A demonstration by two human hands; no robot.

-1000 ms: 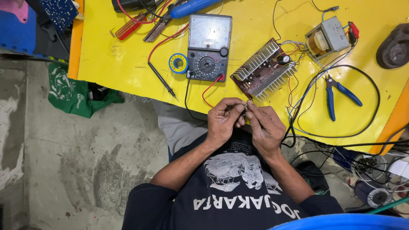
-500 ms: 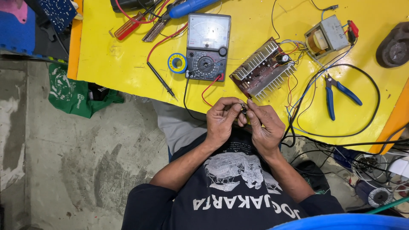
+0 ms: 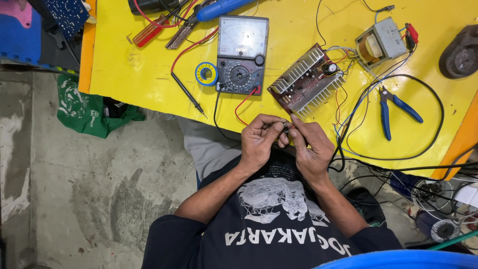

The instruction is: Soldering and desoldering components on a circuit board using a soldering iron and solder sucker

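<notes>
- Together, the left hand [image 3: 260,141] and right hand [image 3: 309,147] meet at the table's near edge, fingertips pinched on a small dark part [image 3: 286,127]; it is too small to identify
- just beyond lies the circuit board [image 3: 306,79]; left of it the multimeter [image 3: 241,55]
- right, blue pliers [image 3: 393,107] on the yellow table [image 3: 144,69]

My left hand [image 3: 259,142] and right hand [image 3: 311,147] shifted slightly against each other, fingers [image 3: 279,127] working the small dark part [image 3: 286,127] pinched between them.
</notes>
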